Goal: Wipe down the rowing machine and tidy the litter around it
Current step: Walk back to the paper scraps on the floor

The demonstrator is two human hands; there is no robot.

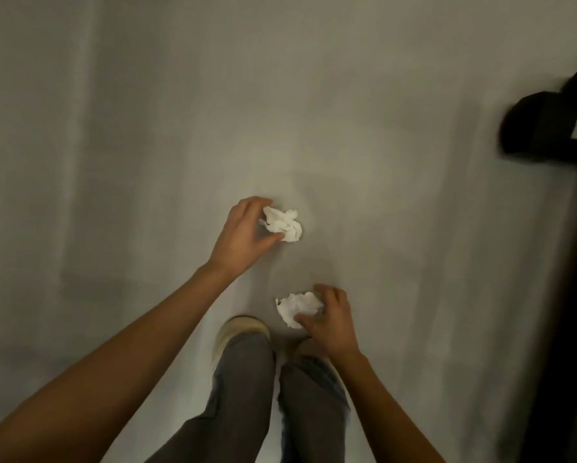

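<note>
Two crumpled white paper balls are low over the grey floor (147, 128). My left hand (242, 235) reaches forward and pinches the far paper ball (285, 223) between thumb and fingers. Closer to my feet, my right hand (330, 320) curls its fingers and thumb round the near paper ball (297, 310). Whether each ball still touches the floor I cannot tell. A black part of the rowing machine (547, 128) shows at the right edge, blurred, well away from both hands.
My legs in grey trousers and light shoes (238, 332) stand at the bottom middle, just below the right hand. The dark frame of the machine (567, 295) runs down the right side.
</note>
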